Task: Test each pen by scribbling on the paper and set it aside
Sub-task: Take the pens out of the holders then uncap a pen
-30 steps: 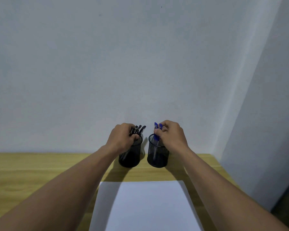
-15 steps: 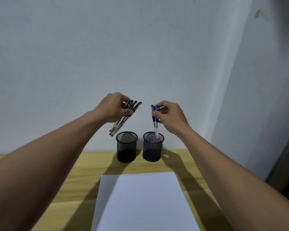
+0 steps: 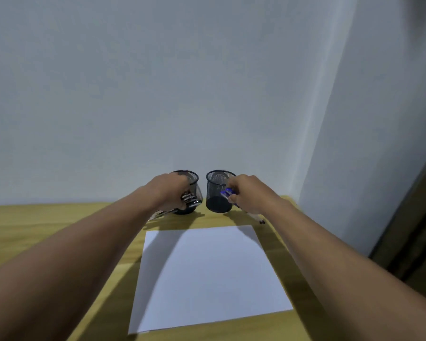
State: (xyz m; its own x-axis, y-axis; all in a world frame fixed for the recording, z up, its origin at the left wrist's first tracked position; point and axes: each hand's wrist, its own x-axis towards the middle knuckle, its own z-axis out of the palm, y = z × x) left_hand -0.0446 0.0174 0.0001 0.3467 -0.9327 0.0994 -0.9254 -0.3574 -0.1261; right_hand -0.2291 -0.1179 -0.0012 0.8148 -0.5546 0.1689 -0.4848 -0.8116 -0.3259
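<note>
My left hand [image 3: 169, 191] grips a bundle of black pens [image 3: 190, 201], held low and nearly flat in front of the left mesh cup [image 3: 192, 177]. My right hand [image 3: 247, 193] holds blue-capped pens [image 3: 228, 192] low beside the right mesh cup [image 3: 218, 190]; their tips [image 3: 261, 220] reach the desk to the right. Both black mesh cups stand by the wall with nothing showing above their rims. A blank white sheet of paper [image 3: 207, 271] lies on the desk in front of the cups.
The wooden desk [image 3: 35, 230] runs against a pale wall [image 3: 182, 82]. Its right edge ends near a corner with a second wall [image 3: 379, 119]. A dark gap [image 3: 418, 242] lies right of the desk.
Both hands have dropped from above the cups to desk level in front of them, carrying their pens. The pens are now tilted nearly flat. The camera has tipped downward.
</note>
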